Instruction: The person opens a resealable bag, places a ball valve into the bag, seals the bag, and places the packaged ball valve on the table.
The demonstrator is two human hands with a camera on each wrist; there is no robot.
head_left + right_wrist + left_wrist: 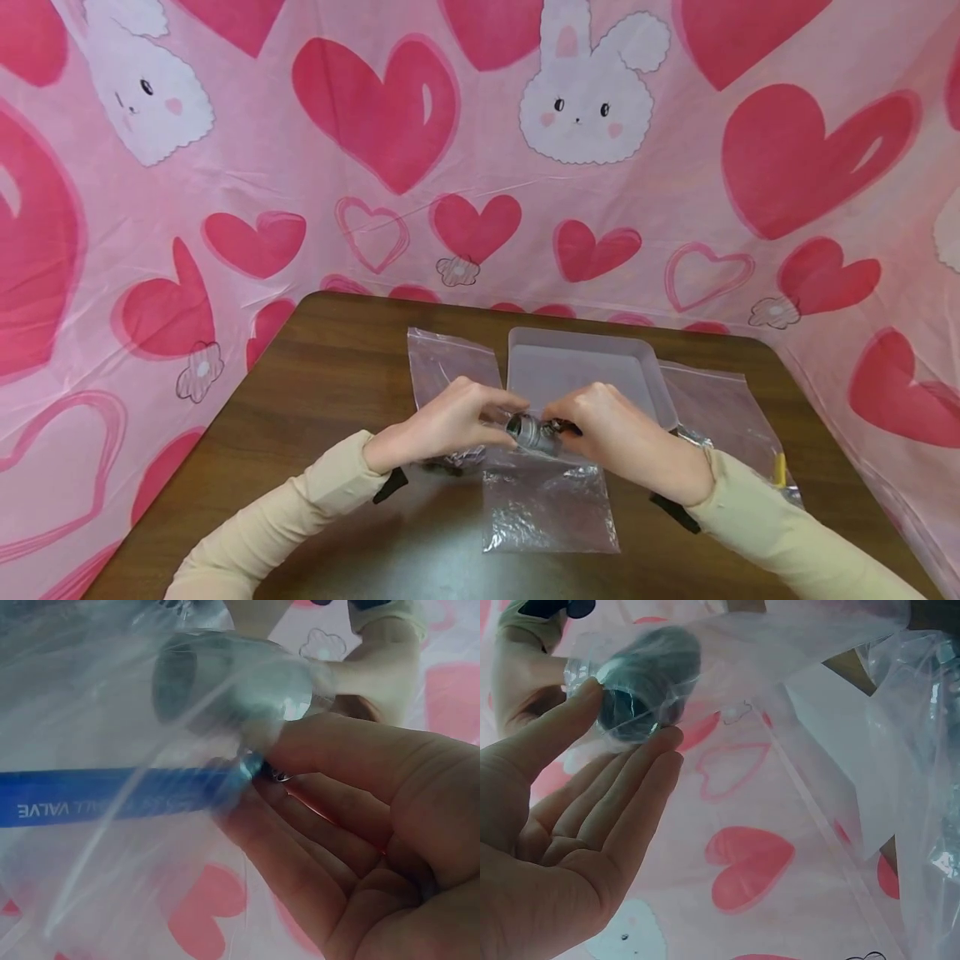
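Note:
A metal ball valve (531,432) is held between both hands over the middle of the table, with clear plastic film (780,645) over it. Its blue lever (97,796), lettered with VALVE, shows through the film in the right wrist view. My left hand (457,421) pinches the open round end, thumb on one side and fingertips on the other. With thumb and fingers, my right hand (615,429) grips the valve where the lever joins the body. Below the hands, a clear plastic bag (551,512) lies on the wooden table.
Behind the hands stands a shallow pale tray (581,372). One clear zip bag (450,362) lies left of it, with dark metallic pieces (444,467) partly hidden near the left hand. Another bag (712,396) lies on the right, near a yellow piece (780,471). A pink heart-print cloth (480,167) hangs around the table.

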